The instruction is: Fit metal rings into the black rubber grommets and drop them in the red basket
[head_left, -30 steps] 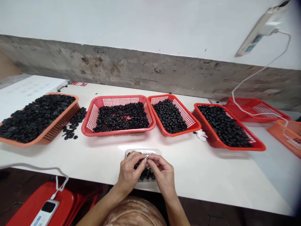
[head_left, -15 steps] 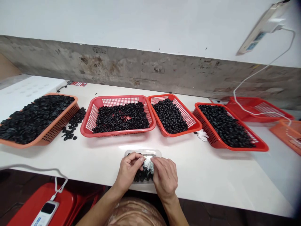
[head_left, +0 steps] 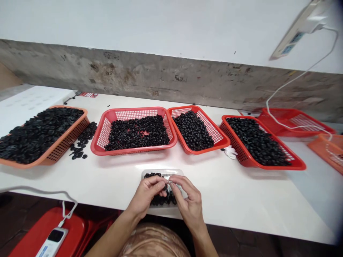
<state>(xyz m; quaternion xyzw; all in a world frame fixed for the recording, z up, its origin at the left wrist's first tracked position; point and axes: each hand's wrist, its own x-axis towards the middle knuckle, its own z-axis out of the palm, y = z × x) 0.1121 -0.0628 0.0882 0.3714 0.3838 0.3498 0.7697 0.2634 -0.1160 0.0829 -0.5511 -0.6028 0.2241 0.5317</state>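
My left hand (head_left: 146, 195) and my right hand (head_left: 189, 201) meet fingertip to fingertip over a small clear tray (head_left: 148, 173) holding black ring parts (head_left: 160, 200) at the near table edge. Both hands pinch a tiny shiny piece (head_left: 169, 182) between thumb and fingers; I cannot make out what it is. The tray's near half is hidden under my hands.
Across the white table (head_left: 107, 178) stand red baskets of black parts: one at left (head_left: 40, 134), a middle one (head_left: 134, 132), another (head_left: 197, 130) and one at right (head_left: 257, 142). Loose black parts (head_left: 81, 141) lie beside the left basket. Empty baskets (head_left: 294, 121) and a white cable (head_left: 289, 125) sit far right.
Half a second ago my hands were lowered into the tray's parts; now they have lifted slightly and pinch together again above it.
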